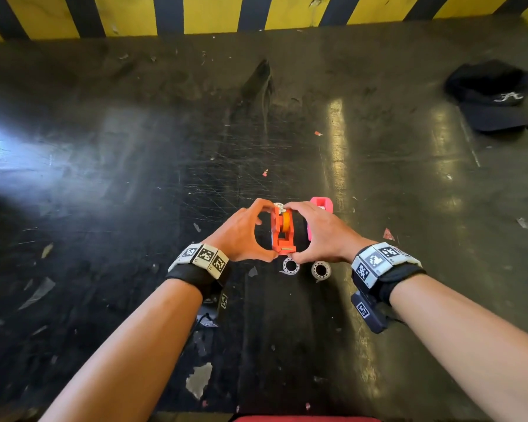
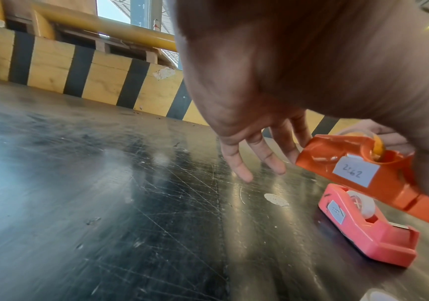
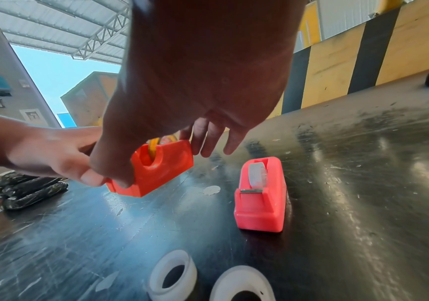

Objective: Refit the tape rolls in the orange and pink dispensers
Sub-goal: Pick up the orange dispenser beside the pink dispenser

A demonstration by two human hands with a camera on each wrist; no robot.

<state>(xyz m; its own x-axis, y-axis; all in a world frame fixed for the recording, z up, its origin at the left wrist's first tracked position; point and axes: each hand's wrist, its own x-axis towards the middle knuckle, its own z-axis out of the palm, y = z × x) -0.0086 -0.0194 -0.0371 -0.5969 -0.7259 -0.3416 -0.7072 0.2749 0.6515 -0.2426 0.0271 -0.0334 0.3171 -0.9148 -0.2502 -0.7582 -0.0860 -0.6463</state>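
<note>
Both hands hold the orange dispenser (image 1: pixel 282 236) lifted a little off the black table (image 1: pixel 134 178). My left hand (image 1: pixel 246 234) pinches it from the left, thumb at the near cutter end, fingers at the far end. The right hand (image 1: pixel 316 233) grips it the same way from the right. A yellow tape roll (image 1: pixel 286 222) sits in its slot, also visible as the yellow roll (image 3: pixel 154 149). To its right the pink dispenser (image 3: pixel 259 197) stands on the table with a white roll (image 3: pixel 257 175) in it. Two loose white tape rolls (image 1: pixel 290 265) (image 1: pixel 320 269) lie just near of the hands.
A black cap (image 1: pixel 494 95) lies at the far right. A yellow-and-black striped wall (image 1: pixel 195 13) bounds the table's far edge. Black wrapped bundles (image 3: pixel 27 189) lie off to the left. Small paper scraps (image 1: pixel 387 234) dot the table.
</note>
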